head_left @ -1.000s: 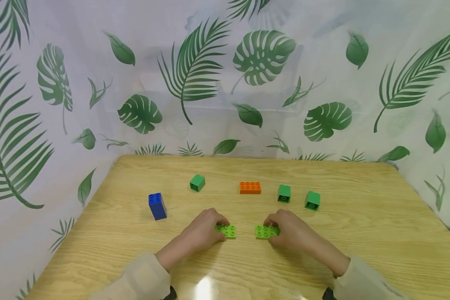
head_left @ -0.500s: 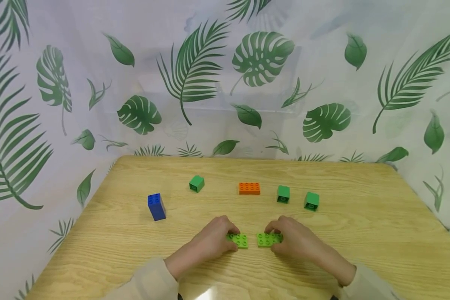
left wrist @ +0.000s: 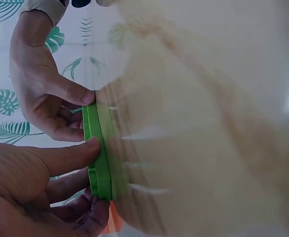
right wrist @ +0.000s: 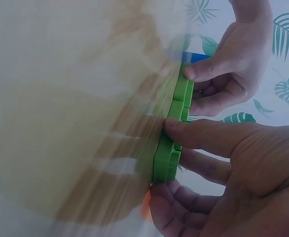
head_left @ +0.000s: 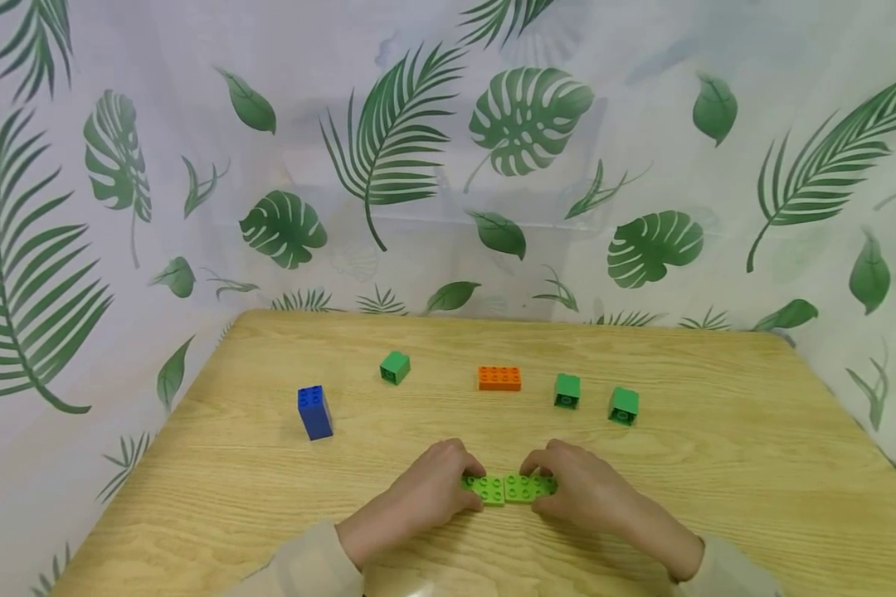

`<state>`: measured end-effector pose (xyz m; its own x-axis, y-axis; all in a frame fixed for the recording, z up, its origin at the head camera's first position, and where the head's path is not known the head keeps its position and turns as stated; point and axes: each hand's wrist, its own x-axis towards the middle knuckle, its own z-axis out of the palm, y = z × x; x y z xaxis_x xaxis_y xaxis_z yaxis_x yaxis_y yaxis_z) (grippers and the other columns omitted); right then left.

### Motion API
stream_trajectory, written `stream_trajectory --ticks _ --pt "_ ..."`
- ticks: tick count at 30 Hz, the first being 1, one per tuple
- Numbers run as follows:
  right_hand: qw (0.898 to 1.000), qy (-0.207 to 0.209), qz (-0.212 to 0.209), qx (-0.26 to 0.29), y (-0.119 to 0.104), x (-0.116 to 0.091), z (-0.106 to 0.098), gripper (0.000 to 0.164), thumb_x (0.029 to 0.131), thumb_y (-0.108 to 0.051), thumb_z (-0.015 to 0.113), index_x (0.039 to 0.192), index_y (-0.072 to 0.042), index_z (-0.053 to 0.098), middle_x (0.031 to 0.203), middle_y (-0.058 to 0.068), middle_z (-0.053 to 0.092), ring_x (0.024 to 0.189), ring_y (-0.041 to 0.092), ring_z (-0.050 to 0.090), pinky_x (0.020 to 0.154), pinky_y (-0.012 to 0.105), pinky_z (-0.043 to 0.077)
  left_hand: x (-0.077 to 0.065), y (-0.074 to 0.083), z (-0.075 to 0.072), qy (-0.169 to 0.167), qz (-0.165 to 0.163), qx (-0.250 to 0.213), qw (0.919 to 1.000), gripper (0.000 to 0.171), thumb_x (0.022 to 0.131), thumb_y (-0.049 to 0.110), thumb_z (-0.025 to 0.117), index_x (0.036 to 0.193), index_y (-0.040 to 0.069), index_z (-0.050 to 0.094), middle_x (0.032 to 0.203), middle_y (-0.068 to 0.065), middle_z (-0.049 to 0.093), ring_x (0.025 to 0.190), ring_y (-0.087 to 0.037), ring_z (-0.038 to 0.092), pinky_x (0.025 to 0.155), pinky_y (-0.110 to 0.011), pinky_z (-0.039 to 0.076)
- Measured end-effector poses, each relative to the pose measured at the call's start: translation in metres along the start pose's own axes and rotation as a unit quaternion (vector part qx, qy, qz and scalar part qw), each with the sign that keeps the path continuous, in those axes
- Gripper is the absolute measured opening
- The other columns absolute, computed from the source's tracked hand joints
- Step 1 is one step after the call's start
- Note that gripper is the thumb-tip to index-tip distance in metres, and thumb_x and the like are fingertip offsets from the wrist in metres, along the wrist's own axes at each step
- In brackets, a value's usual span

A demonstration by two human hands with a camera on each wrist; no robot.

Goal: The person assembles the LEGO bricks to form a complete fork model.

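Two flat light green toy bricks lie end to end on the wooden table, with only a thin seam between them in the head view. My left hand (head_left: 436, 485) pinches the left light green brick (head_left: 493, 491) by its long sides, thumb at the near side. The right light green brick (head_left: 518, 489) is held the same way by my right hand (head_left: 586, 489). Fingers hide the outer end of each brick. Both wrist views show the bricks (left wrist: 101, 173) (right wrist: 164, 160) flat on the tabletop, studs partly covered by the hands.
Beyond the hands lie an orange brick (head_left: 499, 379) and three green bricks: one at the back left (head_left: 395, 367), one right of the orange (head_left: 567, 390), one farther right (head_left: 623, 405). A tall blue brick block (head_left: 315, 412) stands on the left. A leaf-patterned cloth (head_left: 418, 166) hangs behind the table (head_left: 717, 448).
Both hands have slid their light green bricks toward the table's near side. The left brick has moved right, and the wide gap between the bricks has closed to a seam.
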<state>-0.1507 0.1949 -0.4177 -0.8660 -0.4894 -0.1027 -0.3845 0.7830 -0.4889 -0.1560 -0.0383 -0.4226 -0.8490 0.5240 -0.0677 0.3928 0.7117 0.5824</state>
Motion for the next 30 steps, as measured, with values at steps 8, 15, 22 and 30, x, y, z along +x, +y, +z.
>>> stream_trajectory --ticks 8,15,22,30 --pt "1.0 -0.002 -0.018 0.004 -0.0041 0.0042 0.0021 0.032 0.078 -0.012 0.09 0.107 -0.011 0.076 0.093 -0.003 0.063 0.086 0.017 0.062 0.075 0.038 0.054 -0.002 -0.0034 0.0 0.008 -0.002 0.01 0.9999 0.033 0.082 0.015 0.089 0.111 0.004 0.079 0.095 0.001 0.066 0.087 -0.008 0.057 0.081 -0.027 0.051" --pt "1.0 0.004 -0.02 -0.003 -0.0042 0.0044 0.002 0.032 0.078 -0.012 0.091 0.106 -0.011 0.076 0.093 -0.003 0.063 0.086 0.017 0.062 0.075 0.037 0.054 -0.0006 -0.0044 -0.0008 0.012 -0.003 -0.01 0.9999 0.033 0.081 0.012 0.089 0.111 0.003 0.08 0.095 0.0 0.066 0.088 -0.009 0.057 0.082 -0.027 0.051" --pt "1.0 0.012 -0.012 -0.008 -0.0049 0.0026 0.0031 0.032 0.078 -0.012 0.091 0.106 -0.012 0.076 0.092 -0.004 0.062 0.085 0.015 0.061 0.074 0.035 0.053 0.001 -0.0063 0.0007 0.009 0.0 -0.014 0.9999 0.032 0.082 0.013 0.089 0.111 0.004 0.08 0.097 0.0 0.067 0.091 -0.01 0.059 0.083 -0.028 0.052" --pt "1.0 0.015 0.0 0.009 -0.0032 -0.0006 0.0041 0.037 0.077 -0.015 0.092 0.109 -0.009 0.074 0.093 -0.002 0.06 0.087 0.017 0.061 0.075 0.035 0.053 0.0002 -0.0054 0.0011 0.004 0.001 -0.019 0.9998 0.032 0.083 0.013 0.089 0.112 0.003 0.079 0.1 -0.001 0.067 0.092 -0.012 0.058 0.084 -0.029 0.052"
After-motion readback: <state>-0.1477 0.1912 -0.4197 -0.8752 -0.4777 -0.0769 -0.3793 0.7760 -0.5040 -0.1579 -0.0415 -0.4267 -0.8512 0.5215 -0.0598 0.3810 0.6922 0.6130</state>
